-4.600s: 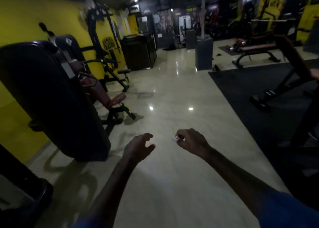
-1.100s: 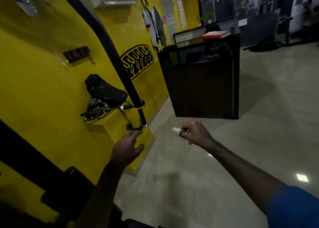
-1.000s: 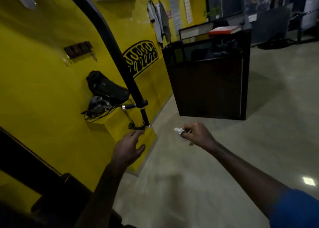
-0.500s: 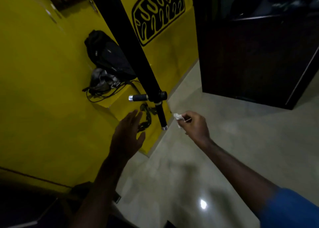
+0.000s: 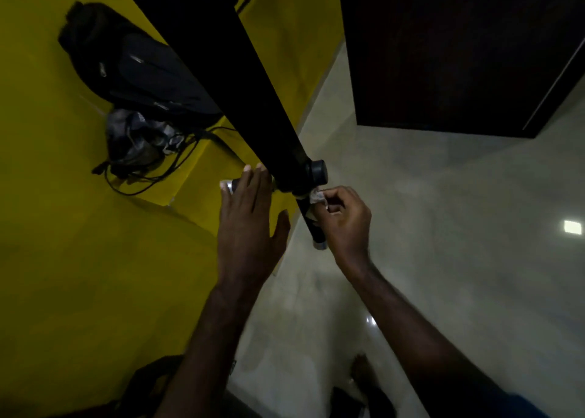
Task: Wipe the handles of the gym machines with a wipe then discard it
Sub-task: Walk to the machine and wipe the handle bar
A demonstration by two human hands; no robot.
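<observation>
Head view. My right hand [image 5: 346,219] has its grip closed on a small white wipe [image 5: 316,196], pinched between thumb and fingertips. The wipe is pressed against the lower black handle [image 5: 311,224], just below the joint where the thick black machine arm [image 5: 240,78] ends in a round black knob [image 5: 318,171]. The handle runs down to a silver end cap [image 5: 319,245], next to my right wrist.

My left hand [image 5: 248,224] has its grip open, fingers extended and together, thumb spread. Its fingertips reach the side handle [image 5: 232,185], whose silver tip shows just left of the fingers; whether they press on it I cannot tell.

On the yellow ledge [image 5: 202,192] against the yellow wall lie a black bag [image 5: 142,72], a grey bundle [image 5: 136,139] and loose cables [image 5: 142,183]. A dark cabinet [image 5: 459,53] stands on the pale glossy floor [image 5: 443,227].
</observation>
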